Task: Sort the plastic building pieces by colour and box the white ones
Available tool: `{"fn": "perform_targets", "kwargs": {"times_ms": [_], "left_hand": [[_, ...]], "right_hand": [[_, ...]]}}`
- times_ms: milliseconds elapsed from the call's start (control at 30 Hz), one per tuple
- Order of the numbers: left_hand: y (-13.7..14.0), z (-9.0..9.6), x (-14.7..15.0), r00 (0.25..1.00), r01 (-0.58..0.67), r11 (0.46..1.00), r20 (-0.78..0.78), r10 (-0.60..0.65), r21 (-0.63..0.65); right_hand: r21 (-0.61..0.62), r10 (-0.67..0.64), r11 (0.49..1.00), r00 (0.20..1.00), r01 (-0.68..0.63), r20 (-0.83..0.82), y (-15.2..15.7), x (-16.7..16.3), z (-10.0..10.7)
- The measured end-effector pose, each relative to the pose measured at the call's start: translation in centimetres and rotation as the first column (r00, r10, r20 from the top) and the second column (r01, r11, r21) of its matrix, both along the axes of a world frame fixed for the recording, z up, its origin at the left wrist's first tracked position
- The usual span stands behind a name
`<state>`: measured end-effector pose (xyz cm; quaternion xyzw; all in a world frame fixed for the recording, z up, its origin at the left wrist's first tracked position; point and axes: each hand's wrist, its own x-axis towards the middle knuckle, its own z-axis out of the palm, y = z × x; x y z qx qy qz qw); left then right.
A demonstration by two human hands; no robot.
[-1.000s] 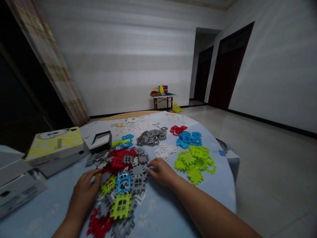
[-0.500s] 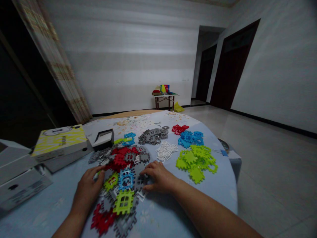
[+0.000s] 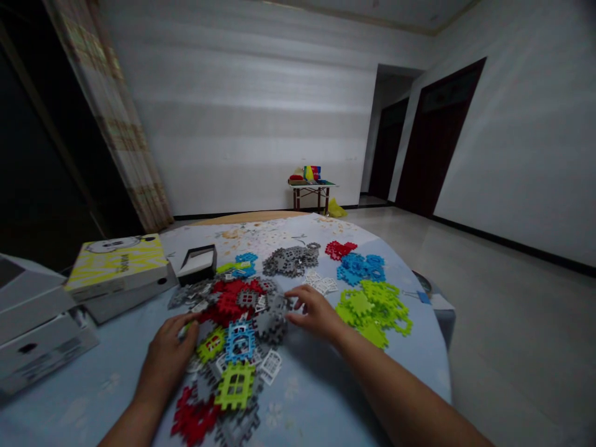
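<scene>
Interlocking plastic tiles with notched edges lie in a mixed pile on the table. My left hand (image 3: pixel 170 347) rests at the pile's left side, thumb and forefinger apart, a bit of green and white showing in the gap. Close by are a yellow-green tile (image 3: pixel 211 345) and a blue window tile (image 3: pixel 239 341). Thumb and forefinger of my right hand (image 3: pixel 314 312) pinch the edge of a grey tile (image 3: pixel 275 308), slightly blurred, at the pile's right side. Red tiles (image 3: pixel 230 302), a green window tile (image 3: pixel 236 386) and a white lattice piece (image 3: pixel 270 366) lie around.
Sorted heaps stand farther off: grey (image 3: pixel 289 261), white (image 3: pixel 321 283), red (image 3: pixel 340 249), blue (image 3: pixel 361 268) and green (image 3: pixel 375 310). Left are a black-rimmed box (image 3: pixel 198 264), a yellow box (image 3: pixel 118 264) and white boxes (image 3: pixel 49 347). The round table's edge curves along the right.
My right hand has moved forward and slightly right, with a grey tile shifting along. A white lattice piece now shows more fully. My left hand stays in place. The view has tilted up a little.
</scene>
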<state>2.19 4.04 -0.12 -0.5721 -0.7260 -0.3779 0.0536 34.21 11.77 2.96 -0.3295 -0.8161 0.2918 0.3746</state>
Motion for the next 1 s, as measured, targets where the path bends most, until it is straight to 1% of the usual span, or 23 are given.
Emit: {"fn": "perform_targets", "kwargs": {"times_ms": [67,133,200,267,333,400,500,600,700,800,900,967,1000], "left_hand": [[0.1,-0.1,-0.1,1.0,0.002,1.0,0.017,-0.002,0.015],[0.3,-0.1,-0.2,0.999,0.0,1.0,0.037,-0.001,0.029],[0.4,-0.1,-0.2,0.998,-0.002,0.999,0.062,-0.001,0.041],[0.5,-0.2,-0.2,0.996,-0.006,0.999,0.09,0.002,0.045],[0.5,-0.2,-0.3,0.994,-0.006,0.999,0.113,0.001,0.043],[0.5,-0.3,-0.3,0.992,-0.005,0.999,0.125,-0.001,0.045],[0.5,-0.5,-0.4,0.99,-0.007,0.999,0.14,0.001,0.044],[0.5,-0.5,-0.3,0.988,-0.008,1.0,0.158,0.003,0.027],[0.4,-0.3,-0.1,0.987,-0.008,1.0,0.163,0.004,0.026],[0.4,-0.1,0.1,0.986,-0.022,0.999,0.168,0.015,0.04],[0.3,0.1,0.2,0.985,-0.022,0.998,0.173,0.011,0.064],[0.3,0.1,0.3,0.983,-0.02,0.997,0.182,0.007,0.069],[0.2,0.2,0.3,0.982,-0.02,0.997,0.187,0.007,0.068]], "right_hand": [[-0.054,-0.12,0.992,0.992,0.118,-0.03,1.4,0.0,0.5],[-0.135,-0.201,0.97,0.979,0.201,0.008,3.1,-0.1,0.9],[-0.233,-0.234,0.942,0.97,0.243,0.065,4.9,-0.4,1.1],[-0.304,-0.249,0.916,0.965,0.263,0.085,6.9,-1.0,1.2],[-0.32,-0.285,0.902,0.957,0.289,0.062,8.8,-1.7,1.4],[-0.301,-0.33,0.898,0.944,0.32,0.021,10.4,-2.3,1.6],[-0.276,-0.359,0.9,0.933,0.339,-0.025,11.4,-3.1,1.6],[-0.265,-0.323,0.913,0.946,0.311,-0.003,10.8,-3.9,0.8],[-0.232,-0.24,0.941,0.97,0.245,0.048,9.0,-4.7,-0.4],[-0.191,-0.153,0.967,0.983,0.17,0.098,7.0,-5.5,-0.9],[-0.075,-0.089,0.991,0.971,0.108,0.22,5.4,-5.9,-0.6],[0.012,-0.069,0.998,0.943,0.069,0.325,4.7,-6.0,-0.3],[0.036,-0.064,0.998,0.928,0.054,0.367,4.5,-6.0,-0.2]]}}
